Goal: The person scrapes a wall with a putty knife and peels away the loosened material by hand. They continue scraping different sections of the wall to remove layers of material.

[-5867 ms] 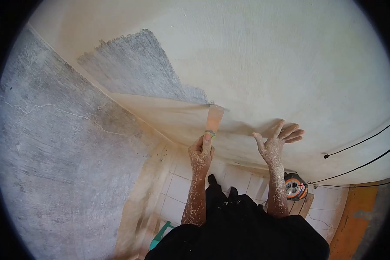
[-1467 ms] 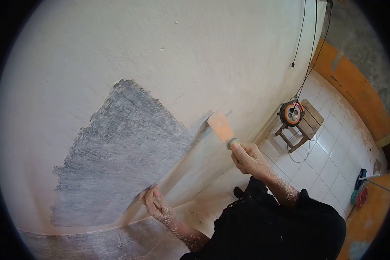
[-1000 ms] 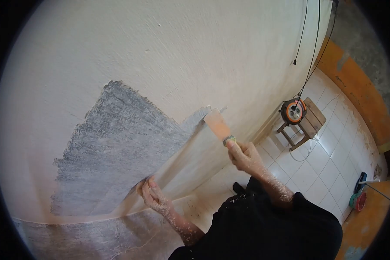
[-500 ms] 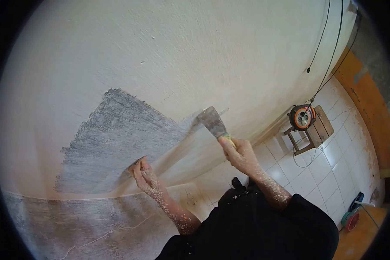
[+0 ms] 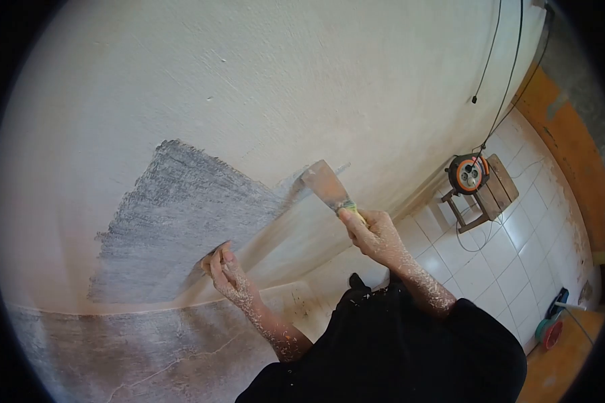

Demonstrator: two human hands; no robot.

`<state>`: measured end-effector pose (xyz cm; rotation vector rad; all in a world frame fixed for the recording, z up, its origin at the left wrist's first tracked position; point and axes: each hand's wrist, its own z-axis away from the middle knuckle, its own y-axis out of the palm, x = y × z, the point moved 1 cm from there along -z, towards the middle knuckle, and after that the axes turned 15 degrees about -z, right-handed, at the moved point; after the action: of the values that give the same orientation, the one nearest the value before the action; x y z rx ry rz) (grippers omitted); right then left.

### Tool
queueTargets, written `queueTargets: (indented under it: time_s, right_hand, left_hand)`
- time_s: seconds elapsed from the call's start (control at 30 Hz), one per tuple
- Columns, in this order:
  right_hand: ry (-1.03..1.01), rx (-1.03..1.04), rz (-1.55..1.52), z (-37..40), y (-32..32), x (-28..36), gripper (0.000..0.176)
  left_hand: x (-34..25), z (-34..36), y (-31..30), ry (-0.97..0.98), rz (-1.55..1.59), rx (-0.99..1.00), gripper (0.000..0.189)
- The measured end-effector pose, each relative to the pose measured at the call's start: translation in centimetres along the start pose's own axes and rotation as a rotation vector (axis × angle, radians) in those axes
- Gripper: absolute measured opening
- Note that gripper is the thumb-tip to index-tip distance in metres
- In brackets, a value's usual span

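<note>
My right hand (image 5: 374, 235) is closed round the yellowish handle of a scraper (image 5: 324, 183). The scraper's broad metal blade points up and left, its edge at the wall by the right tip of a grey, roughened patch (image 5: 195, 218). Lower left, my left hand (image 5: 227, 272) is closed near the patch's lower edge. Its fingers pinch a thin, dark-edged flat thing (image 5: 208, 256), mostly hidden, whose kind I cannot make out. Pale flakes cover both forearms.
Pale painted wall (image 5: 249, 80) surrounds the patch, with a brown, cracked lower band (image 5: 161, 342) beneath. At right, a cable reel (image 5: 468, 174) sits by a wooden stool (image 5: 496, 188) on white floor tiles (image 5: 477, 279). Black cables (image 5: 511, 80) hang above it.
The scraper blade has shifted slightly up and left and its face now catches a warmer light. My left hand stays almost in place. The view has moved a little.
</note>
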<state>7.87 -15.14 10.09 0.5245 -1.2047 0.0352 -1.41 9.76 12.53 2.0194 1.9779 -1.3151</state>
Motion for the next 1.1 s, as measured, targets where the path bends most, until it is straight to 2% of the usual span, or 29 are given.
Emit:
queueTargets:
  time_s: [0.03, 0.13, 0.23, 0.33, 0.43, 0.53, 0.57, 0.73, 0.83, 0.9, 1.0, 1.1]
  right_hand:
    - [0.024, 0.003, -0.009, 0.1, -0.2, 0.0, 0.051]
    - [-0.138, 0.014, 0.016, -0.7, 1.4, 0.5, 0.050]
    - [-0.116, 0.021, 0.035, -0.3, 1.3, 1.1, 0.051]
    - [-0.067, -0.017, 0.026, -1.0, -0.2, -2.0, 0.050]
    - [-0.045, 0.009, 0.024, -1.1, 0.8, -0.4, 0.049]
    - [-0.080, -0.034, 0.008, -1.5, -0.7, -2.6, 0.049]
    - [-0.030, -0.048, 0.011, -1.9, -1.7, -4.3, 0.050]
    - [-0.042, -0.010, -0.030, -1.8, -0.8, -2.4, 0.051]
    - [-0.053, -0.011, -0.039, -2.3, -1.5, -4.7, 0.052]
    - [-0.012, -0.064, -0.011, -2.7, -1.5, -4.7, 0.053]
    - [-0.006, -0.029, -0.012, -1.9, -1.7, -4.6, 0.053]
    - [-0.072, -0.029, 0.041, -2.6, -2.5, -5.5, 0.053]
  left_hand:
    - [0.0, 0.0, -0.3, 0.008, -0.028, 0.011, 0.032]
    - [0.9, 0.3, -0.3, -0.022, 0.030, 0.035, 0.033]
    - [0.7, 0.3, -0.6, 0.030, -0.005, 0.037, 0.034]
    - [1.0, 0.2, -0.5, -0.013, 0.036, 0.039, 0.033]
    - [0.9, 0.3, -0.7, -0.008, -0.009, 0.048, 0.032]
    - [1.0, 0.2, -0.6, 0.037, 0.004, 0.043, 0.032]
    - [1.0, 0.1, -0.5, 0.035, 0.007, 0.041, 0.032]
    - [1.4, 0.4, -0.2, -0.031, 0.081, 0.019, 0.030]
    - [0.7, 0.1, -0.7, -0.007, -0.088, 0.060, 0.032]
    - [0.8, -0.2, -0.4, 0.014, -0.075, 0.035, 0.031]
    - [0.7, 0.1, -0.4, 0.036, -0.102, 0.034, 0.028]
    - [0.6, 0.2, -0.4, 0.064, -0.123, 0.025, 0.026]
